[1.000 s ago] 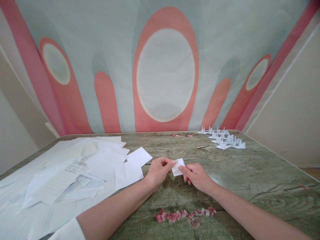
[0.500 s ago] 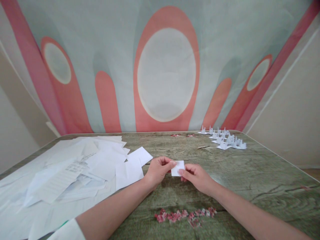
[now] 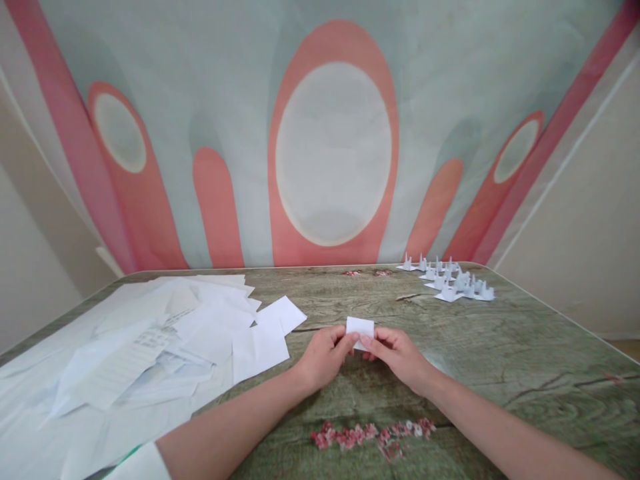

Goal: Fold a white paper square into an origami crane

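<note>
A small white square of folded paper is held just above the table between both hands. My left hand pinches its lower left side, thumb on the face towards me. On the lower right, my right hand grips it the same way, its thumb close to the other one. The fingers behind the paper are mostly hidden. Left of my left hand lie white paper squares, one partly over another.
A wide pile of loose white sheets, some printed, covers the table's left side. Several folded white paper cranes stand at the back right. Pink blossom pictures mark the wood-patterned table near the front. A patterned backdrop rises behind.
The folded paper has turned slightly and shifted a little right. My left thumb has slid from its upper left down to the lower edge, nearer the right thumb.
</note>
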`<state>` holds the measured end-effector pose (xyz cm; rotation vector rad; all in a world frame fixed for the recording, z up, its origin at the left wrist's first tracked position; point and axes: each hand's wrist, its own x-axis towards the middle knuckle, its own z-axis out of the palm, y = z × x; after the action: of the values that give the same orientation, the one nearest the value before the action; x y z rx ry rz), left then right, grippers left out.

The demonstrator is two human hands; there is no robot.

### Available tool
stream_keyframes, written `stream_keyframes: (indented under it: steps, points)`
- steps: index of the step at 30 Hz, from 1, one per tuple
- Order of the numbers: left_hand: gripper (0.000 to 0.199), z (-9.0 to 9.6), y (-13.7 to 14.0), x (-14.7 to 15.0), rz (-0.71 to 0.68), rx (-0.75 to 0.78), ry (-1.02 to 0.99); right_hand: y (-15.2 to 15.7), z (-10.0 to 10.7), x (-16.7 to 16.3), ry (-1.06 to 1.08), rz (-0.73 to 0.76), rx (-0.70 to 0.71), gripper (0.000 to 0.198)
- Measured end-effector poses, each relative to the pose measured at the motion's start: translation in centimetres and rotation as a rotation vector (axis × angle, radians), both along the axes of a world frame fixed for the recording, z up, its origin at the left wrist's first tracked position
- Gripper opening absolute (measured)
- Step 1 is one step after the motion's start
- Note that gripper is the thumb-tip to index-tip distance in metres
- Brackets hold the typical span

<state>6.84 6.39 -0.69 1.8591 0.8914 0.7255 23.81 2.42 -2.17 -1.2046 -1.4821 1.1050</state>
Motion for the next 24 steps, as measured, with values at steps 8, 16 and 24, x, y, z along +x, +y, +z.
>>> stream_keyframes:
  steps: [8, 16, 24]
  points:
    - [0.036, 0.2, 0.5, -0.4, -0.128, -0.069, -0.033, 0.6, 0.2, 0.7, -0.010, -0.046, -0.004, 0.038]
    - [0.040, 1.1, -0.1, -1.1, 0.076, -0.127, -0.103, -0.8, 3.1, 0.6, -0.116, 0.178, -0.060, 0.035]
    - [0.030, 1.0, -4.2, -2.3, 0.012, -0.153, -0.061, -6.1, 3.8, 1.1, -0.499, 0.235, 0.441, 0.042]
